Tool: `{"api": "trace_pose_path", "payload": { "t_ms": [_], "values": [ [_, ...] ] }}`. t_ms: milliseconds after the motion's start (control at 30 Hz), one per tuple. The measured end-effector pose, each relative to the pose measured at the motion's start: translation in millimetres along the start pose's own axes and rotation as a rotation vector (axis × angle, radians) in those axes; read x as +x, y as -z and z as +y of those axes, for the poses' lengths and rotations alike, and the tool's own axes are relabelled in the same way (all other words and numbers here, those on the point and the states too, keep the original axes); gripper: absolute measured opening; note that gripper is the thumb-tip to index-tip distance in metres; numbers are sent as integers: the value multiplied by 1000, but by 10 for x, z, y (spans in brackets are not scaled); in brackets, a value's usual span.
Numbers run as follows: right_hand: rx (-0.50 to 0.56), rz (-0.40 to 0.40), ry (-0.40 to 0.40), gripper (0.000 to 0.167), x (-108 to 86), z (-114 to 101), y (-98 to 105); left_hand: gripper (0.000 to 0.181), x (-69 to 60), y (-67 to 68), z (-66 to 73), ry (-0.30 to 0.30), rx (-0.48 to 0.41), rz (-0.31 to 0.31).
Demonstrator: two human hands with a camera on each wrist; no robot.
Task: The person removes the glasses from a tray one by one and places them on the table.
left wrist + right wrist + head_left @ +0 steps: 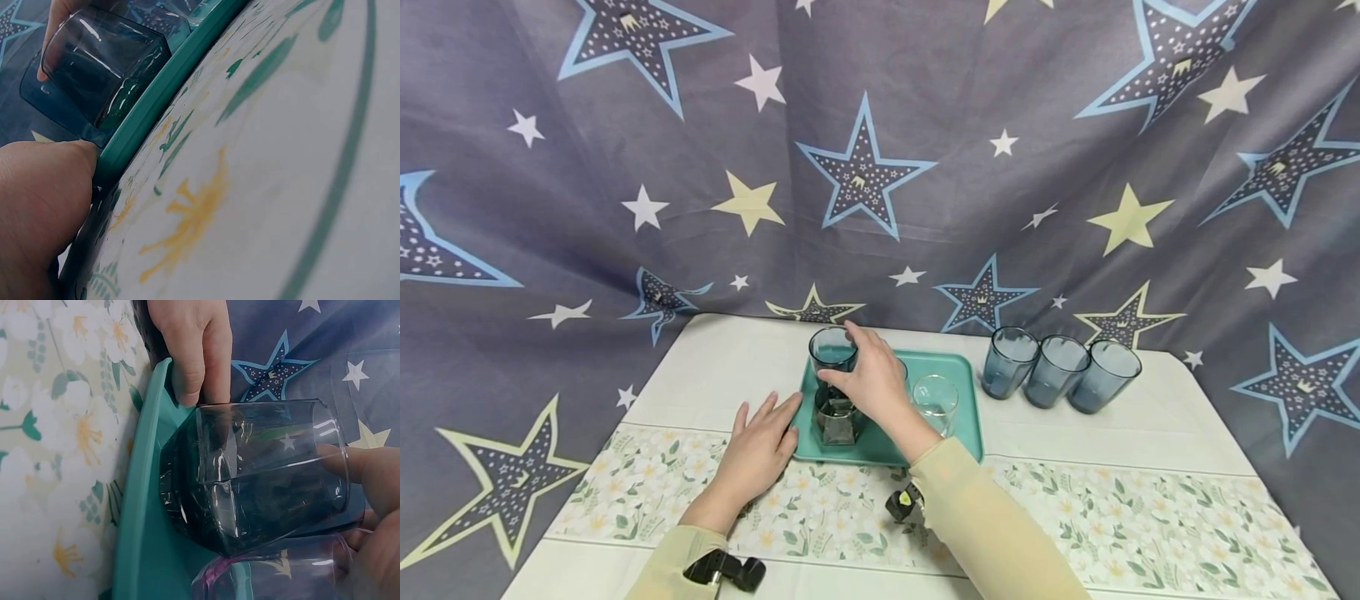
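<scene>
A teal tray [958, 367] holds several drinking glasses. My right hand [874, 377] reaches over it and grips a blue glass [832, 350] near the rim, at the back left, with thumb and fingers apart across the glass. Nearer me on the tray stands a dark grey glass [838, 423], seen large in the right wrist view. Beside the right hand is a clear glass [936, 404]; another glass is mostly hidden behind that hand. My left hand [756, 452] rests at the tray's left edge, fingers extended. A pink-tinted glass [275, 572] shows low in the right wrist view.
Three blue glasses [1057, 371] stand in a row on the table, right of the tray. The white tablecloth [722, 358] has a floral band [1097, 517] across the front. A star-patterned curtain [940, 208] hangs directly behind the table.
</scene>
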State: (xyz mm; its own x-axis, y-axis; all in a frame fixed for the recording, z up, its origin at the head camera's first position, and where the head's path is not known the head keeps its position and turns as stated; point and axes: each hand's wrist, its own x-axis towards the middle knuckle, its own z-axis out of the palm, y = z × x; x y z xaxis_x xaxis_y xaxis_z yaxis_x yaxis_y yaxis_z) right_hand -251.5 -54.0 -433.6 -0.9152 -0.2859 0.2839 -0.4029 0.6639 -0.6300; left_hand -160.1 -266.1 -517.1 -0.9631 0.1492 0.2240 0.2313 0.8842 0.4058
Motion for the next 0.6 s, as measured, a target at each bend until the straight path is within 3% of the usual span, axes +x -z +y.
{"api": "trace_pose_path", "payload": {
  "t_ms": [600],
  "values": [
    [25,-12,-37,91,-8,-10,28,55,-6,-17,-8,-6,-1,10]
  ]
}}
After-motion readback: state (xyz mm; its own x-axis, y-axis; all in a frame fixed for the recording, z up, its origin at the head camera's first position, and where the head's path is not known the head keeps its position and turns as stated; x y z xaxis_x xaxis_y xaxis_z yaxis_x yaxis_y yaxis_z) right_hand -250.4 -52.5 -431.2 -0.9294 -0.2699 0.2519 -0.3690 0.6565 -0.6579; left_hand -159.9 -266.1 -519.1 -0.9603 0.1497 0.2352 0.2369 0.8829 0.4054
